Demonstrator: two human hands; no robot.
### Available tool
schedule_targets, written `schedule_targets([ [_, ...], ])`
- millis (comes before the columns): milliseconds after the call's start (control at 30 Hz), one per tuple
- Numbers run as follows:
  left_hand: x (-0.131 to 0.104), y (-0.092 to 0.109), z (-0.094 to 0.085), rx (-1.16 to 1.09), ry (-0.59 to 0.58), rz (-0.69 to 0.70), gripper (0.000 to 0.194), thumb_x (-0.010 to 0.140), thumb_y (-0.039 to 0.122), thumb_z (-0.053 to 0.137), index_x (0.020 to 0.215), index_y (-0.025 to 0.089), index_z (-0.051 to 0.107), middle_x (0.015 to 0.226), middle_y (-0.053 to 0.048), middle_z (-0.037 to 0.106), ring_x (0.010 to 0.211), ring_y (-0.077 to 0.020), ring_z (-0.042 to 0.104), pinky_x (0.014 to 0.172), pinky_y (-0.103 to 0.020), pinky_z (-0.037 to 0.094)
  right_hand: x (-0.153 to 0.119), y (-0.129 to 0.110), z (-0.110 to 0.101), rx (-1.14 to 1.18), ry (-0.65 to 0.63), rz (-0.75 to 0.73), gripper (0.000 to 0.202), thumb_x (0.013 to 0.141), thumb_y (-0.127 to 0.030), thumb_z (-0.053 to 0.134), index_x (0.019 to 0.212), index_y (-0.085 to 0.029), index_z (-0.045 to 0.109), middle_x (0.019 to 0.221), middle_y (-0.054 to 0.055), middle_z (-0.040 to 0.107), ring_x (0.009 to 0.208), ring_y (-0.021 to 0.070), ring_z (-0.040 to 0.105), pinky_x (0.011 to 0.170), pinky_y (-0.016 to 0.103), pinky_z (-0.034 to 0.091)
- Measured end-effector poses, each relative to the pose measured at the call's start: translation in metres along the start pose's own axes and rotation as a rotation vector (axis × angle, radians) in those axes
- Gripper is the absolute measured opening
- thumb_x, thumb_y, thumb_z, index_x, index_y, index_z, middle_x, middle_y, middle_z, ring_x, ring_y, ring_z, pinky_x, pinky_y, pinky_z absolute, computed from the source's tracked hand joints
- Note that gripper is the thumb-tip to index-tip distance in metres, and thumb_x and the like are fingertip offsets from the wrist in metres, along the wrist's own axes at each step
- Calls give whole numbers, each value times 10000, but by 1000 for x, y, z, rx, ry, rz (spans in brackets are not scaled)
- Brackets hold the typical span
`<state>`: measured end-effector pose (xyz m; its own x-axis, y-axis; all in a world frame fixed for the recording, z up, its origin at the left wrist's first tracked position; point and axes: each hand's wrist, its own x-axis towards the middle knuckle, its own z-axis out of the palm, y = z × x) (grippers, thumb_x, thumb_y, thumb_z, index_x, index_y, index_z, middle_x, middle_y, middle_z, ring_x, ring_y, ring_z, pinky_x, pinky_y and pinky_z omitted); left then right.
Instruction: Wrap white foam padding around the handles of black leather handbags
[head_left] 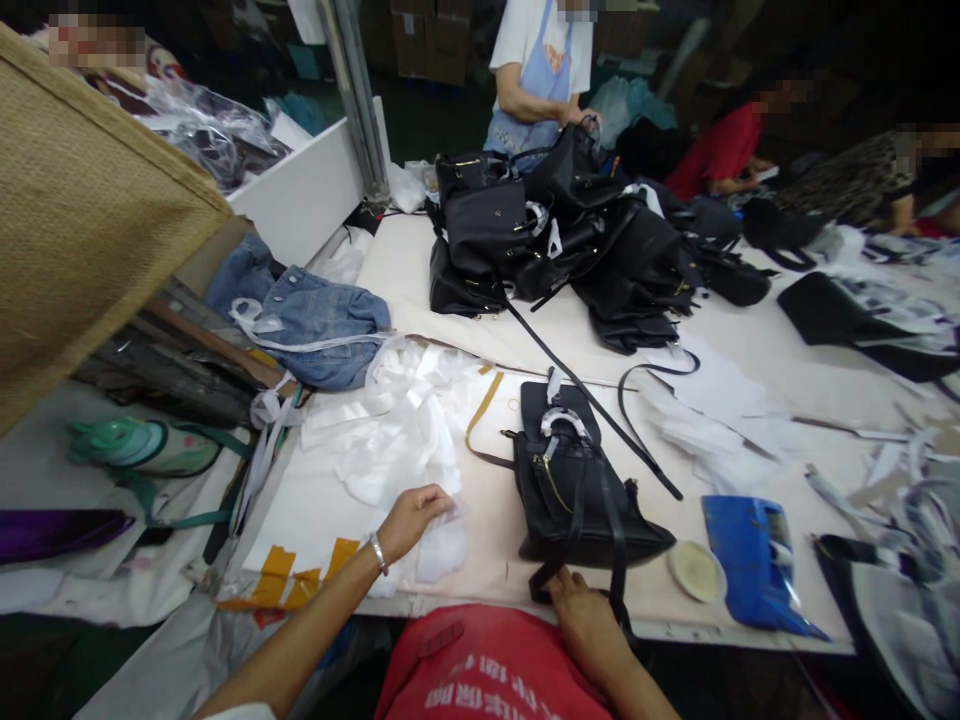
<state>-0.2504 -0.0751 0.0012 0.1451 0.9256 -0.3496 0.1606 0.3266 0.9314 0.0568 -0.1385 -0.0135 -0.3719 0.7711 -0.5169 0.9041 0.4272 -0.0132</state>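
Note:
A black handbag with white wrapping on its handle lies on the table in front of me. My right hand rests at the bag's near edge, touching its black strap. My left hand, with a bracelet at the wrist, pinches a sheet of white tissue paper from a loose pile of white paper to the left of the bag.
A heap of black bags fills the table's far side, where a person in an apron handles one. A blue packet and a round lid lie right of my bag. Denim fabric and a green bottle sit left.

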Motion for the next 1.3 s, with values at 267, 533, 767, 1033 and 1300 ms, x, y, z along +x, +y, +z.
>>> schedule_targets([
  [267,-7,-8,-6,-93,22,-26,271,763,411,577,682,154,605,642,19,572,669,-143,510,675,-271,387,-3,-5,-52,490,18,-105,278,848,-108,385,949,-208,624,827,60,670,777,184,648,687,243,459],
  [533,-19,27,8,-409,-288,14,283,757,434,621,680,161,611,1193,-118,598,1053,-243,546,854,-328,396,62,-34,-150,1208,353,2,364,877,-471,427,1017,-169,574,539,-7,619,514,158,598,534,241,460],
  [767,-14,-2,10,-339,-168,-43,322,726,448,648,699,132,594,634,6,553,574,-99,429,558,-233,305,103,-26,-149,1713,598,141,354,787,-499,573,931,-177,540,551,-34,571,519,117,561,543,227,479],
  [1033,-9,2,13,-256,-48,36,271,805,390,566,724,132,576,610,46,440,577,-90,360,560,-223,269,122,-54,-107,1567,224,74,440,671,-470,690,980,-191,549,846,33,607,563,126,569,446,240,468],
  [1300,-13,11,7,-243,-5,97,251,826,367,550,717,141,558,618,52,424,588,-88,365,577,-217,288,117,-77,-103,1873,-220,183,365,656,-494,704,772,-181,558,700,0,580,543,100,518,461,213,428],
])
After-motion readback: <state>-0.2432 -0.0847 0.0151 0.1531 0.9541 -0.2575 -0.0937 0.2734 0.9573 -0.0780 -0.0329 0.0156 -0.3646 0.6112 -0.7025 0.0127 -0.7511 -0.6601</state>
